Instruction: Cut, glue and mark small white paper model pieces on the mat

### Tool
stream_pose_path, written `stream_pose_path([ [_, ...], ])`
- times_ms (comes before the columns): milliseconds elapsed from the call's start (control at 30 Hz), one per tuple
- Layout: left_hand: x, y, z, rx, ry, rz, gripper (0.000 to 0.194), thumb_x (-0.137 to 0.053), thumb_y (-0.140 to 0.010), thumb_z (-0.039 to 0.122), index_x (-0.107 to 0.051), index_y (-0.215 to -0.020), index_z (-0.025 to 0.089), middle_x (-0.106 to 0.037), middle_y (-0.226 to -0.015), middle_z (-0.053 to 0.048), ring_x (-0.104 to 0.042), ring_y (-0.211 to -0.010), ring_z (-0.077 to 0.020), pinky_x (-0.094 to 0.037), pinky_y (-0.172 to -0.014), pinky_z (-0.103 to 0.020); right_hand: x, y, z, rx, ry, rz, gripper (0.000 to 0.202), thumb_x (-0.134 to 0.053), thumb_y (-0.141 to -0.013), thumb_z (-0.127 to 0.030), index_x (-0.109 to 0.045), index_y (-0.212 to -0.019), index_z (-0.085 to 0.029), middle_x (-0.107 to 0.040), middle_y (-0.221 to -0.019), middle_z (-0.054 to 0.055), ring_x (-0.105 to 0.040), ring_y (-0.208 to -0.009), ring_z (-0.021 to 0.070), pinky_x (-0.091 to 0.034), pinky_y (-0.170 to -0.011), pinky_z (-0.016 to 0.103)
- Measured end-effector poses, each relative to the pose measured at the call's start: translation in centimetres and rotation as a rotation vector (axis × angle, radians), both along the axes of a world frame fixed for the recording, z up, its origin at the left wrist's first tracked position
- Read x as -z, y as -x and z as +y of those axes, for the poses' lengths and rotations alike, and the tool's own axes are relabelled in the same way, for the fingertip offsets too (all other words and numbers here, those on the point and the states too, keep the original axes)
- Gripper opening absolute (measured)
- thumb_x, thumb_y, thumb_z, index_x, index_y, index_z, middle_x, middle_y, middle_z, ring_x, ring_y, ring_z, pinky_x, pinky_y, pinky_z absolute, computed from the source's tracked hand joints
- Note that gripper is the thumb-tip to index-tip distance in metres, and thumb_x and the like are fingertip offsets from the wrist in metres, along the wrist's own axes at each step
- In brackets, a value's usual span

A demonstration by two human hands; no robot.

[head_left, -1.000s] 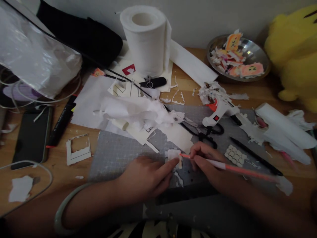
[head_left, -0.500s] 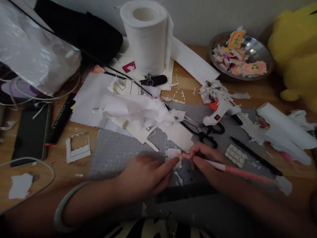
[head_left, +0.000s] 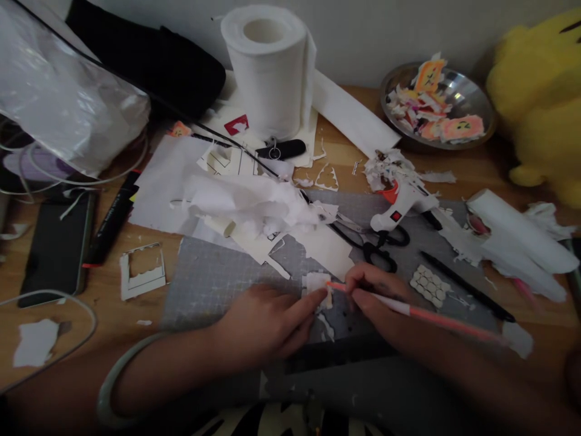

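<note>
On the grey cutting mat (head_left: 204, 272), a small white paper piece (head_left: 316, 281) lies beneath the outstretched index finger of my left hand (head_left: 272, 318). That hand's other fingers are curled, and I cannot make out anything in them. My right hand (head_left: 376, 300) pinches a slim orange-and-white pen (head_left: 436, 319), its orange tip touching the right edge of the paper piece. Thin torn scraps (head_left: 326, 327) lie just below the piece. A cream card with rounded cell shapes (head_left: 430, 286) rests right of my right hand.
Black-handled scissors (head_left: 380, 257), a white glue gun (head_left: 397, 209) and a black pen (head_left: 467, 287) lie around the mat. Behind stand a paper roll (head_left: 267, 79) and a metal bowl (head_left: 483, 106) of coloured scraps. A phone (head_left: 54, 248) and a marker (head_left: 111, 224) are at left.
The view has shifted very slightly. Both hands and the pen stay in nearly the same place on the paper piece.
</note>
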State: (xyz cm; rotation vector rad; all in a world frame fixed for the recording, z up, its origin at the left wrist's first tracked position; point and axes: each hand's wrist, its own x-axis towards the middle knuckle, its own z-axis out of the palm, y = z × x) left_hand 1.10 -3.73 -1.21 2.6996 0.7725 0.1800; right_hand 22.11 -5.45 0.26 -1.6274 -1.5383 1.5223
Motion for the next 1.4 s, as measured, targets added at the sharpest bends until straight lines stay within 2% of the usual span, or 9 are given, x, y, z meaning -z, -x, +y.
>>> stream_pose_path([
  [167,-0.01,-0.01,-0.03,0.002,-0.002,0.004,0.036,-0.04,-0.083,0.026,-0.042,-0.118,0.018,-0.06,-0.058,0.003,-0.055,-0.045,-0.0141,-0.038,-0.042,-0.025,0.03,0.02,-0.13,-0.018,0.035,-0.011,0.009,-0.044,-0.073,-0.016,-0.05,-0.069,-0.021,-0.046,-0.055,-0.006,-0.041,-0.049,0.0088,-0.03,-0.045,0.019],
  [533,-0.05,0.02,-0.05,0.005,0.005,0.009,0.03,-0.039,-0.083,0.025,-0.044,-0.112,0.019,-0.06,-0.057,0.003,-0.054,-0.044,-0.0129,-0.037,-0.042,-0.024,0.77,-0.24,-0.46,0.101,0.06,0.073,0.005,-0.044,-0.074,-0.02,-0.048,-0.072,-0.021,-0.05,-0.059,-0.004,-0.045,-0.055,0.011,-0.034,-0.048,0.021],
  [700,-0.13,0.02,-0.04,0.003,0.001,0.011,0.03,-0.039,-0.083,0.024,-0.043,-0.112,0.019,-0.06,-0.058,0.004,-0.055,-0.045,-0.0141,-0.037,-0.041,-0.025,0.46,-0.22,-0.38,0.032,0.136,0.104,0.007,-0.043,-0.071,-0.015,-0.046,-0.068,-0.02,-0.045,-0.054,-0.005,-0.04,-0.049,0.0092,-0.028,-0.044,0.02],
  [800,-0.07,0.02,-0.06,0.008,-0.005,0.023,0.03,-0.039,-0.084,0.026,-0.042,-0.113,0.02,-0.06,-0.058,0.004,-0.056,-0.045,-0.0151,-0.038,-0.041,-0.026,0.33,-0.14,-0.2,0.096,0.076,0.104,0.008,-0.042,-0.072,-0.016,-0.046,-0.068,-0.02,-0.047,-0.057,-0.004,-0.043,-0.052,0.01,-0.03,-0.046,0.021],
  [933,0.02,-0.01,-0.09,0.004,-0.015,0.012,0.03,-0.04,-0.083,0.026,-0.042,-0.113,0.019,-0.06,-0.057,0.004,-0.055,-0.044,-0.0147,-0.038,-0.041,-0.026,0.15,-0.06,-0.07,0.06,0.121,0.131,0.008,-0.042,-0.071,-0.015,-0.046,-0.066,-0.02,-0.045,-0.053,-0.005,-0.04,-0.049,0.0093,-0.029,-0.044,0.021],
  [1033,0.06,-0.02,-0.1,0.0,-0.01,0.018,0.031,-0.041,-0.083,0.026,-0.042,-0.113,0.019,-0.06,-0.057,0.004,-0.056,-0.045,-0.015,-0.038,-0.041,-0.026,0.06,-0.12,-0.1,0.125,0.095,0.152,0.008,-0.041,-0.072,-0.015,-0.046,-0.068,-0.02,-0.046,-0.054,-0.005,-0.041,-0.05,0.0095,-0.031,-0.046,0.021],
  [1167,0.05,0.0,-0.1,0.003,-0.008,0.001,0.031,-0.04,-0.083,0.025,-0.042,-0.113,0.019,-0.061,-0.059,0.004,-0.056,-0.045,-0.014,-0.038,-0.042,-0.025,0.03,-0.17,-0.03,0.05,0.15,0.156,0.009,-0.042,-0.072,-0.014,-0.047,-0.067,-0.02,-0.046,-0.053,-0.006,-0.04,-0.048,0.0087,-0.029,-0.044,0.02],
  [1300,-0.04,0.0,-0.1,-0.002,-0.008,0.022,0.03,-0.04,-0.083,0.026,-0.043,-0.112,0.02,-0.06,-0.057,0.004,-0.056,-0.045,-0.0137,-0.037,-0.042,-0.024,0.05,-0.13,0.13,0.106,0.111,0.164,0.009,-0.041,-0.073,-0.014,-0.046,-0.069,-0.02,-0.047,-0.055,-0.006,-0.043,-0.052,0.0091,-0.032,-0.048,0.02],
  [1400,-0.06,0.0,-0.11,-0.003,-0.006,0.024,0.03,-0.04,-0.082,0.025,-0.043,-0.111,0.02,-0.06,-0.056,0.004,-0.056,-0.044,-0.0138,-0.036,-0.041,-0.025,0.05,-0.05,0.17,0.054,0.144,0.176,0.009,-0.041,-0.073,-0.014,-0.046,-0.068,-0.02,-0.047,-0.055,-0.006,-0.043,-0.051,0.0087,-0.032,-0.047,0.02],
])
